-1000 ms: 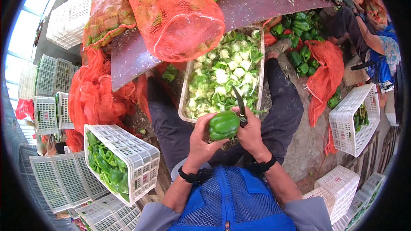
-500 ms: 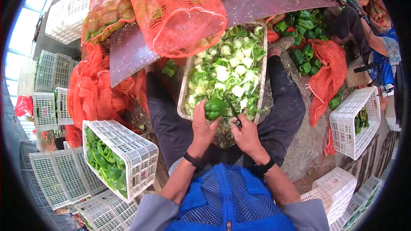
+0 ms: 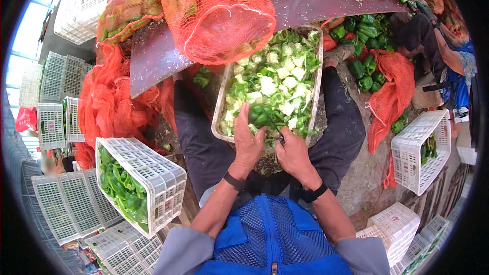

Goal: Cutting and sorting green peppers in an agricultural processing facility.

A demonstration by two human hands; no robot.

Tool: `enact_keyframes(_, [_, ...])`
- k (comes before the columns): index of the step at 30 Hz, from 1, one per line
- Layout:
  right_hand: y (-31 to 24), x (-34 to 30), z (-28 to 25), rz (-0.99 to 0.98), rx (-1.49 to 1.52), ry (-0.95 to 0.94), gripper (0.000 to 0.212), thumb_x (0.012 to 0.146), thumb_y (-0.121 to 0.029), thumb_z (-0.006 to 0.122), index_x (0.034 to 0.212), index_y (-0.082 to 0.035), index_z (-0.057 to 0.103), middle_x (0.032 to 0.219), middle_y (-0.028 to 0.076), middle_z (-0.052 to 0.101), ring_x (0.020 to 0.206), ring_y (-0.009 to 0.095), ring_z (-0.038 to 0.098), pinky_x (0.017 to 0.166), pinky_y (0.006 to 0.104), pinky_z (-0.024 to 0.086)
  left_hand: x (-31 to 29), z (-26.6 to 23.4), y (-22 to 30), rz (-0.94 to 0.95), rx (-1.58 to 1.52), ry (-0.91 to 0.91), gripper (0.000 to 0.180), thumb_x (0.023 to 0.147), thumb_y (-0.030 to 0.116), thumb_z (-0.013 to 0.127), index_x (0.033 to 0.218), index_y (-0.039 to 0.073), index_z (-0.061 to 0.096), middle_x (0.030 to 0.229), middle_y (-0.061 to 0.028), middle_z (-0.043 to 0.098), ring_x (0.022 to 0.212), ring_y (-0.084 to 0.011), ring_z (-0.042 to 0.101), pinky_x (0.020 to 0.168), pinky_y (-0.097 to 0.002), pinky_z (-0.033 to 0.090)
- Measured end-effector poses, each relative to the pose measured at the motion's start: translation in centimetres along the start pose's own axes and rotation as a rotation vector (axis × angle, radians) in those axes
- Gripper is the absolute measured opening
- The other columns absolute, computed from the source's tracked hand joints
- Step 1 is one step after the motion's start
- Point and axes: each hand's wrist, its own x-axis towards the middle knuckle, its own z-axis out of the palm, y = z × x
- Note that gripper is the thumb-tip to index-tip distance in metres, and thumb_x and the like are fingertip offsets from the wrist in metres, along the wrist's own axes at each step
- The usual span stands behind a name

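My left hand point(image 3: 248, 145) grips a green bell pepper point(image 3: 260, 114) over the near end of a long metal tray point(image 3: 220, 106) full of cut pepper cores and scraps. My right hand point(image 3: 293, 154) holds a small dark-bladed knife point(image 3: 273, 124) whose blade lies against the pepper. Both hands sit close together above my lap, between my dark-trousered knees. Each wrist wears a black band.
A white plastic crate point(image 3: 164, 177) holding green peppers stands at my left. Orange mesh sacks point(image 3: 216, 12) of peppers rest on a dark red board point(image 3: 316, 0) ahead. More peppers point(image 3: 364, 35) lie at the right beside another white crate point(image 3: 413, 158). Another person point(image 3: 453, 66) sits far right.
Both hands have moved forward from my lap to the tray's near end, carrying the pepper and knife. The knife blade now rests against the pepper.
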Motion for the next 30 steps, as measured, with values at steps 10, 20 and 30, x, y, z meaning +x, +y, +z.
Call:
enact_keyframes(10, [-0.3,3.4,-0.3,-0.017,-0.081,-0.094,0.018,0.089,-0.008,0.064,0.102,0.003,0.06,0.088,0.031,0.069,0.09,0.053,0.067,0.079,0.0593,0.053,0.3,0.6,-0.5,0.001,-0.004,-0.003,0.091,0.082,-0.008,0.076,0.161,-0.006,0.031,0.156,-0.0273,0.048,0.141,-0.0441,0.049,0.121,-0.0469,0.038])
enact_keyframes(20, [0.1,5.2,1.7,-0.058,-0.247,-0.226,0.022,0.089,-0.012,0.064,0.098,0.007,0.065,0.091,0.033,0.071,0.091,0.051,0.071,0.082,0.0576,0.056,-1.3,0.8,-1.9,-0.105,-0.139,0.002,0.085,0.088,-0.003,0.076,0.162,-0.004,0.034,0.152,-0.027,0.052,0.141,-0.0408,0.053,0.118,-0.0451,0.042])
enact_keyframes(30, [-0.3,4.8,2.7,-0.175,-0.447,-0.182,0.019,0.09,-0.011,0.063,0.096,0.006,0.069,0.092,0.03,0.074,0.089,0.047,0.074,0.078,0.0551,0.06,-1.4,1.1,-2.7,-0.25,-0.22,0.09,0.066,0.096,0.012,0.077,0.154,-0.001,0.049,0.138,-0.02,0.066,0.116,-0.0265,0.069,0.101,-0.0383,0.056])
